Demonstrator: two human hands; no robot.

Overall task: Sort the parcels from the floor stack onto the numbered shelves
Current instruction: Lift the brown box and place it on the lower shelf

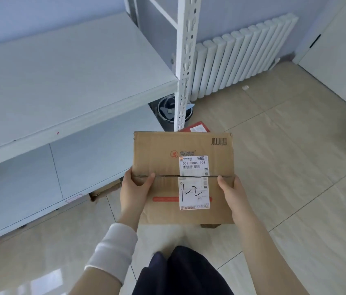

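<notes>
Above the tiled floor, just right of the white shelves, you hold the cardboard parcel level before your knees. Your left grip clasps its left edge, thumb on top by the centre seam; your right grip clasps the right edge likewise. The label carries a handwritten "1-2". Judging by its flat faces, the box is stiff and probably not heavy, though the seam looks split, so avoid pressing there. Side edges, fingers underneath, are the best hold for sliding it onto a shelf.
</notes>
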